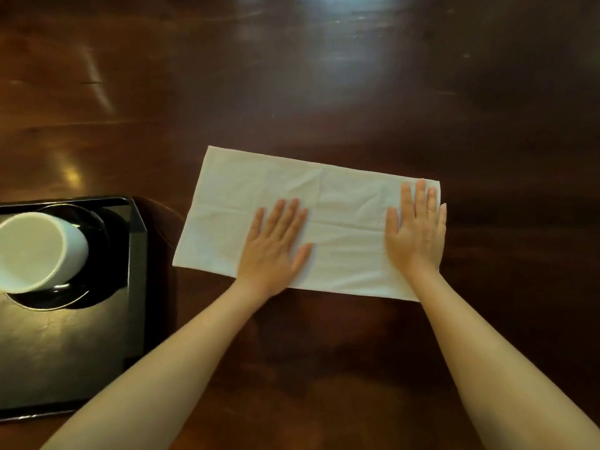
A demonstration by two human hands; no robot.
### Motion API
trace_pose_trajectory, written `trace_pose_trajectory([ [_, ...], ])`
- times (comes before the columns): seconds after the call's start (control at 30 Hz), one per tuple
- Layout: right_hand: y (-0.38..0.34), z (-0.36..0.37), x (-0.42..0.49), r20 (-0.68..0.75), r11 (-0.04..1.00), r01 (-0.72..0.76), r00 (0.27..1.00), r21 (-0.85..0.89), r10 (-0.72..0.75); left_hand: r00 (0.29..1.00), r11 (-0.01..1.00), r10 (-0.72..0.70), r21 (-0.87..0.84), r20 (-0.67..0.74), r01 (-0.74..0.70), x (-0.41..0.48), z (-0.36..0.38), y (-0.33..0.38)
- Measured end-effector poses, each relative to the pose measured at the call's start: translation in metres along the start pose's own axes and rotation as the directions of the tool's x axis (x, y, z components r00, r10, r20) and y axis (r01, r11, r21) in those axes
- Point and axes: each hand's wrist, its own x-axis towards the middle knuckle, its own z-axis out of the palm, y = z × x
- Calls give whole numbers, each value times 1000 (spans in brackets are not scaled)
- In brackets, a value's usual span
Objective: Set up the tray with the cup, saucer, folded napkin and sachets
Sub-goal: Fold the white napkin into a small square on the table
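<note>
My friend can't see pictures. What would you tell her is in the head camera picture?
Two bare hands, left hand and right hand, press flat on a white rectangular cloth napkin spread on a dark glossy wooden table. To the left, a black rectangular tray holds a white cup on a black round saucer.

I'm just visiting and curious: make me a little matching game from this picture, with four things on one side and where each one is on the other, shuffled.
Things:
1. cup
2. saucer
3. napkin
4. right hand

Places:
A. flat on the wooden table
B. pressing the napkin's right end
C. on the saucer
D. on the black tray

Pairs: 1-C, 2-D, 3-A, 4-B
</note>
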Motion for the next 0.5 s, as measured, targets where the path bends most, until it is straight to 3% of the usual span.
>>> trace_pose_trajectory([
  [0.13, 1, 1, -1, -15, 1000, -6, 1000, 7, 6, 992, 992, -128, 12, 17, 128, -17, -8, -51],
  [0.2, 2, 2, -1, 1, 1000, 5, 1000, -6, -5, 993, 995, -104, 15, 52, 103, -23, -15, -71],
  [0.37, 8, -19, 2, 190, 1000, 27, 981, 13, -29, 941, 978, 211, -50, 265, -205, -39, -44, -107],
  [0.43, 6, -33, -13, 221, 985, 160, 965, -71, -140, 897, 930, 323, 77, 301, -360, -50, -52, -118],
  [0.5, -9, -44, -45, 232, 914, 382, 909, -133, -346, 870, 848, 434, 220, 233, -482, -61, -57, -124],
])
